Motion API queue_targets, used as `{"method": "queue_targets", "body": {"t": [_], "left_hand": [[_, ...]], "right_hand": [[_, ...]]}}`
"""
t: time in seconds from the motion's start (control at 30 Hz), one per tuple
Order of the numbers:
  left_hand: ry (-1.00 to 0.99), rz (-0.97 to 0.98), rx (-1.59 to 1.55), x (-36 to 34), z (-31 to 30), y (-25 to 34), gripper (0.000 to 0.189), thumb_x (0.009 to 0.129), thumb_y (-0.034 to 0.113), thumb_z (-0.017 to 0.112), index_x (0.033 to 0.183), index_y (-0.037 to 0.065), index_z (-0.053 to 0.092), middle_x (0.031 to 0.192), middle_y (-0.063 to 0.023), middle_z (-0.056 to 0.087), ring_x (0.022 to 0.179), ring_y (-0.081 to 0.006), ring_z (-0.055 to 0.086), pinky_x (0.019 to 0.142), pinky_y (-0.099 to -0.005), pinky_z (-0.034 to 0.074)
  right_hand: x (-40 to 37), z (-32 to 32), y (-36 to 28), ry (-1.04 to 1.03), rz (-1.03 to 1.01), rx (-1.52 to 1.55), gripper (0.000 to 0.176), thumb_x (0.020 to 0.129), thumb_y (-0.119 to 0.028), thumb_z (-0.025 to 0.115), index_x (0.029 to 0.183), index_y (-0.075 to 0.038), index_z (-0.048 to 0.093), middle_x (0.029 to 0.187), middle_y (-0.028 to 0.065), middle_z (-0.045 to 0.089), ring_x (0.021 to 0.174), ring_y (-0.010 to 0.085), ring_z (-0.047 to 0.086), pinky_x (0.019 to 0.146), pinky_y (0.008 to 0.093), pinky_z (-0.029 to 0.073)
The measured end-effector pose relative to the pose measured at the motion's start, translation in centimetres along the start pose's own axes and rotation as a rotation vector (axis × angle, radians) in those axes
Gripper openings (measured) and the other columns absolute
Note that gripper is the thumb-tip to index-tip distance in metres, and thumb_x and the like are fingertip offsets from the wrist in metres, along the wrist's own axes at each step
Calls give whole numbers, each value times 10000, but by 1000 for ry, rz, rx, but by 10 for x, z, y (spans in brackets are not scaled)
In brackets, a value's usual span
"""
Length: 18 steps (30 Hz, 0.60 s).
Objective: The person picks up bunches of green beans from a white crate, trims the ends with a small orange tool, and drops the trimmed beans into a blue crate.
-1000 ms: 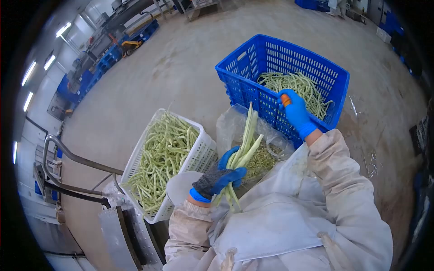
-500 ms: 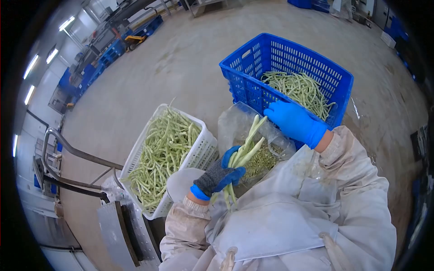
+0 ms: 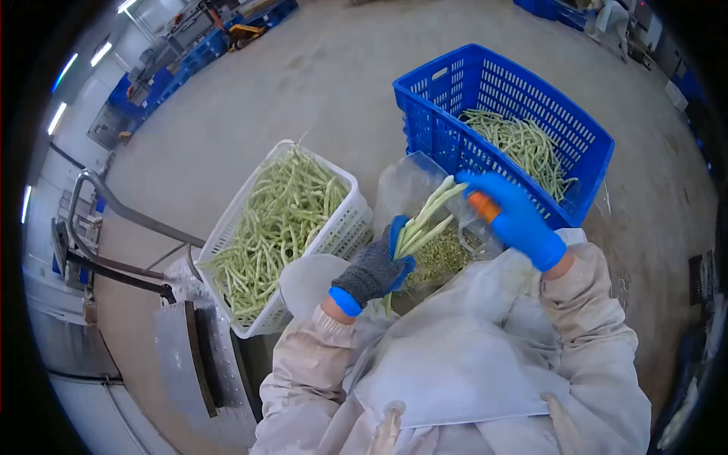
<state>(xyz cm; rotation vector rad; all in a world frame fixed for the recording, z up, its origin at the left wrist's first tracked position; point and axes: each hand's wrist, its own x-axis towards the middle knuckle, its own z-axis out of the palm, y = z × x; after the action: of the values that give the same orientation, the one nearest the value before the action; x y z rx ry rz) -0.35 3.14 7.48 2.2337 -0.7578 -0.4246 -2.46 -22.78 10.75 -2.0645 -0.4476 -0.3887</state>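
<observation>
My left hand (image 3: 377, 267), in a grey and blue coated glove, is closed around a small bunch of long pale green beans (image 3: 429, 218). The bean tips point up and right, meeting the fingers of my right hand (image 3: 522, 224). That hand wears a blue glove and is closed on an orange-handled tool (image 3: 483, 205); its working end is hidden. Beneath both hands a clear plastic bag (image 3: 402, 182) holds chopped green trimmings (image 3: 441, 259).
At left, a white crate (image 3: 350, 227) is heaped with long beans (image 3: 277, 220). Beyond my right hand stands a blue crate (image 3: 432, 125) with more beans (image 3: 523, 144) inside. A metal cart handle (image 3: 144, 216) rises at far left. Someone in pale clothing (image 3: 611, 23) is at the far right.
My right hand has turned, bringing the orange handle into view at the bean tips. The bunch in my left hand has shifted slightly up and right. The view has tilted a little.
</observation>
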Motion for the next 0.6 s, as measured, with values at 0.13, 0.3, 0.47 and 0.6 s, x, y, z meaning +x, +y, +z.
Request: {"method": "queue_targets", "body": {"t": [0.13, 0.3, 0.47, 0.6], "left_hand": [[-2, -24, 33, 6, 7, 3, 705, 791, 208, 623, 1372, 88, 243, 1167, -251, 511, 1075, -402, 508, 897, -433, 408], [88, -8, 43, 0, 12, -1, 715, 788, 204, 629, 1362, 39, 237, 1200, -273, 479, 1109, -408, 487, 934, -435, 382], [123, 7, 33, 3, 20, 5, 693, 783, 171, 621, 1353, 33, 252, 1148, -288, 502, 1053, -418, 517, 888, -443, 412], [180, 1, 103, -4, 22, 6, 652, 784, 127, 585, 1346, 34, 268, 1084, -293, 526, 964, -429, 547, 812, -461, 446]], "right_hand": [[-8, 42, -3, -234, -194, -249, 360, 774, -2, 538, 1129, -56, 553, 959, 134, 563, 836, 312, 575, 721, 359, 482], [-11, 59, -1, -258, -300, -492, 329, 752, -15, 530, 1077, -60, 547, 880, 123, 536, 799, 302, 566, 658, 397, 480], [-21, 70, 4, -91, -122, -340, 262, 760, 2, 526, 1012, -46, 578, 952, 119, 562, 848, 311, 568, 691, 362, 482], [-10, 34, 29, 440, 318, -90, 259, 753, 27, 526, 994, -33, 600, 1030, 127, 568, 915, 326, 556, 752, 352, 466]]}}
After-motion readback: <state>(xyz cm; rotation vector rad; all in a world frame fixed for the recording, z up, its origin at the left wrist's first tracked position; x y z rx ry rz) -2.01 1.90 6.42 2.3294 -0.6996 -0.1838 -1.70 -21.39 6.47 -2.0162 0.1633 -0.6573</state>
